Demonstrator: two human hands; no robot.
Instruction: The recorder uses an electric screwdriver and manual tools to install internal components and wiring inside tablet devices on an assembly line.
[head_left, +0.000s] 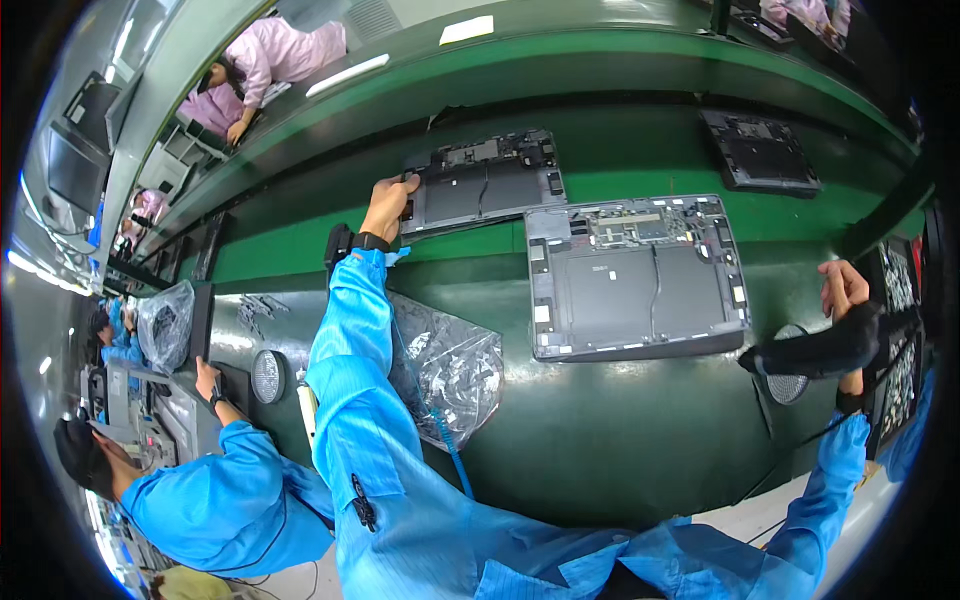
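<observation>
My left hand (pixel 388 208) grips the left edge of an opened laptop base (pixel 478 185), its circuit board and dark battery exposed, on the green belt. Closer to me a second opened laptop base (pixel 638 275) lies on the bench, its far edge reaching the belt; neither hand touches it. At the far right my right hand (pixel 843 288) is raised with curled fingers; whatever they may hold is hidden. A black elongated object (pixel 815 350) crosses in front of the right forearm, its kind unclear.
Another laptop base (pixel 760 150) lies farther right on the belt. A clear plastic bag (pixel 450 370) sits beside my left arm. Round mesh-topped items (pixel 268 376) stand on the bench. Small-parts trays (pixel 897 340) line the right edge. A co-worker in blue (pixel 220 490) works at left.
</observation>
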